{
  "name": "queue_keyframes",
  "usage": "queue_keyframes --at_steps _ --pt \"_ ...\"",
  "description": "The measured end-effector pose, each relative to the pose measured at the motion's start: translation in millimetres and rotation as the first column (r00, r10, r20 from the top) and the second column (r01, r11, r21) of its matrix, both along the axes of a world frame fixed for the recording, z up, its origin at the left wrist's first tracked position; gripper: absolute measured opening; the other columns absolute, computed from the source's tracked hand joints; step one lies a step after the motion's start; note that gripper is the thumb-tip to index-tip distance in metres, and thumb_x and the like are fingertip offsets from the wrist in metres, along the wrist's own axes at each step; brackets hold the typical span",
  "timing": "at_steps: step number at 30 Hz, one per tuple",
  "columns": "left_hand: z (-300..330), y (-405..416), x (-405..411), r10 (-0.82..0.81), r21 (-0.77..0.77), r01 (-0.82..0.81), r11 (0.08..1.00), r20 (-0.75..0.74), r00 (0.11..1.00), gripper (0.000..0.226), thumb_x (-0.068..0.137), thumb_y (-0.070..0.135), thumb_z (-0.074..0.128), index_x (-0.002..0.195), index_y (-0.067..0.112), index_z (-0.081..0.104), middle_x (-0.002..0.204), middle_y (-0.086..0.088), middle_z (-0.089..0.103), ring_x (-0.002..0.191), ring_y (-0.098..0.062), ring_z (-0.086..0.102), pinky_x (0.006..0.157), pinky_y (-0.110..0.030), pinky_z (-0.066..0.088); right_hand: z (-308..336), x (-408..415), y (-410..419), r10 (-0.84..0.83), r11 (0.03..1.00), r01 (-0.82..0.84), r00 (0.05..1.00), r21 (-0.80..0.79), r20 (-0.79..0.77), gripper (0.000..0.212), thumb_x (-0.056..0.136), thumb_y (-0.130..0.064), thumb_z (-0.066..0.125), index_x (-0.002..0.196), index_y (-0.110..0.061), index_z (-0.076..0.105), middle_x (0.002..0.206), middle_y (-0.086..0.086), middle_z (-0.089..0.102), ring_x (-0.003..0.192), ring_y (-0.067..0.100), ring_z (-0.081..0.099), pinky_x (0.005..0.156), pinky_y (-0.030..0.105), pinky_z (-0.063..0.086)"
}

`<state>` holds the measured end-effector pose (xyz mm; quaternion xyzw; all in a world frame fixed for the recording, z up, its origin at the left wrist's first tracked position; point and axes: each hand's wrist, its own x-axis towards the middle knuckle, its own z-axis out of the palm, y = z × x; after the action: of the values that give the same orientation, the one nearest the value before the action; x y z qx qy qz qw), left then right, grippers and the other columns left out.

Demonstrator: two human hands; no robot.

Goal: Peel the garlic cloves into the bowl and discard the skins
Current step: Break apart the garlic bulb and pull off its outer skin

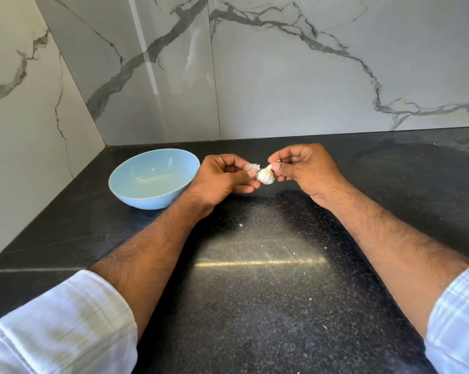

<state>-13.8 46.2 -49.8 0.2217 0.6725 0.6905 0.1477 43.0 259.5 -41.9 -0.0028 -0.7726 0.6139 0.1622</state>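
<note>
Above black counter (255, 292), garlic (265, 176) between fingers (276, 166)

1. A home kitchen, most likely, though only one corner shows.
2. The landmark is a dark speckled stone countertop (255, 306).
3. Behind and left of it rise glossy marble-look wall tiles (282, 76), meeting in a corner.
4. On it, toward that corner, sits a pale blue bowl (125, 194).

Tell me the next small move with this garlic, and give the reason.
Probably drop the skin that the left hand pinches, then strip more. The right hand holds the garlic by its tip, largely unpeeled, and the blue bowl looks empty.
</note>
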Motion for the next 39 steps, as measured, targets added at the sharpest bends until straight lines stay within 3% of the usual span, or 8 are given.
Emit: queue_keyframes --at_steps 6,11,16,24,27,30,33,39 --pt "1.9 1.2 4.5 -0.099 -0.065 0.099 0.993 0.003 0.995 0.038 0.089 0.006 0.082 0.126 0.004 0.071 0.106 -0.023 0.079 0.101 -0.039 0.078 0.089 -0.041 0.066 2.7 2.6 -0.7 0.041 0.999 -0.04 0.998 0.015 -0.053 0.016 0.086 0.0 0.081 0.097 -0.012 0.079 0.088 0.008 0.079 0.078 0.024 0.074 0.077 0.037 0.065" --pt "4.3 0.5 6.2 -0.082 -0.029 0.084 0.996 0.049 0.995 0.035 0.086 0.008 0.082 0.118 -0.004 0.073 0.105 -0.024 0.079 0.098 -0.034 0.08 0.087 -0.036 0.066 4.9 5.0 -7.0 0.004 0.999 -0.007 0.998 -0.046 -0.056 0.024 0.086 -0.003 0.083 0.106 -0.001 0.072 0.089 0.017 0.078 0.071 0.019 0.074 0.064 0.028 0.062" --pt "3.1 -0.9 0.6 0.044 0.053 -0.051 0.997 0.127 0.991 0.019 0.1 0.011 0.071 0.109 -0.006 0.074 0.098 -0.026 0.079 0.089 -0.028 0.081 0.07 -0.025 0.065 0.1 6.5 -10.1 0.085 0.996 -0.085 0.996 -0.032 -0.007 0.02 0.088 -0.006 0.081 0.107 -0.005 0.076 0.09 0.012 0.08 0.077 0.023 0.077 0.072 0.034 0.065" --pt "1.3 -0.6 0.5 0.04 0.1 -0.051 0.994 0.105 0.994 0.01 0.091 -0.003 0.076 0.101 -0.002 0.075 0.105 -0.024 0.079 0.104 -0.034 0.079 0.086 -0.036 0.067 -1.3 6.5 -15.0 0.049 0.998 -0.052 0.996 -0.043 -0.068 0.022 0.087 -0.006 0.082 0.107 -0.002 0.075 0.096 0.012 0.08 0.086 0.027 0.079 0.073 0.034 0.066" --pt "0.4 0.4 1.7 0.074 0.11 -0.083 0.99 0.083 0.994 0.015 0.086 -0.006 0.081 0.099 -0.003 0.074 0.102 -0.025 0.079 0.101 -0.037 0.079 0.085 -0.036 0.067 -2.5 5.6 -17.7 0.044 0.998 -0.047 0.996 -0.031 -0.073 0.021 0.088 -0.002 0.08 0.109 -0.002 0.075 0.096 0.009 0.081 0.085 0.023 0.079 0.073 0.03 0.065" --pt "0.8 2.3 3.6 0.116 0.107 -0.12 0.987 0.05 0.992 0.027 0.083 -0.005 0.083 0.109 -0.002 0.075 0.098 -0.024 0.079 0.094 -0.035 0.08 0.08 -0.033 0.067 -1.2 6.4 -19.3 0.057 0.989 -0.061 0.998 -0.133 -0.035 0.022 0.09 0.0 0.077 0.111 -0.004 0.076 0.1 0.012 0.08 0.086 0.022 0.077 0.081 0.034 0.065" --pt "0.7 3.7 4.7 0.152 0.114 -0.156 0.981 0.035 0.988 0.021 0.083 -0.005 0.083 0.103 -0.005 0.076 0.096 -0.024 0.08 0.092 -0.034 0.08 0.082 -0.035 0.067 -0.1 7.2 -21.8 0.063 0.963 -0.061 0.998 -0.263 -0.001 0.023 0.089 -0.006 0.079 0.11 0.0 0.075 0.1 0.021 0.078 0.085 0.025 0.075 0.084 0.039 0.065" --pt "-0.7 4.2 3.2 0.084 0.111 -0.09 0.99 0.054 0.995 0.011 0.091 -0.004 0.078 0.101 0.0 0.075 0.092 -0.019 0.079 0.089 -0.029 0.08 0.079 -0.031 0.066 1.4 5.0 -22.5 0.127 0.919 -0.089 0.989 -0.384 0.076 0.034 0.087 0.005 0.077 0.12 0.003 0.069 0.105 0.019 0.074 0.085 0.021 0.071 0.08 0.032 0.06"
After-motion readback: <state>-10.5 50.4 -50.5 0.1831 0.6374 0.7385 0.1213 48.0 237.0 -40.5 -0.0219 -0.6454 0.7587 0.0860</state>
